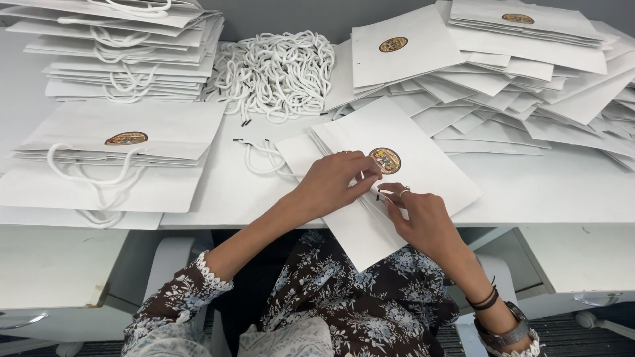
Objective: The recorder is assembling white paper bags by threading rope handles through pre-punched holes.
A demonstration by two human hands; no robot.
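Note:
A flat white paper bag with a round gold emblem lies tilted on the white table, its lower corner hanging over the front edge. My left hand rests on the bag just left of the emblem, fingertips pinched at the bag's open edge. My right hand, with a ring on one finger, pinches the same edge from below, where a black cord tip shows between the fingers. A white rope handle loops out from the bag's far left side.
Finished bags with rope handles are stacked at the left and back left. A heap of loose white cords lies at the back centre. Flat bags without handles spread across the back right.

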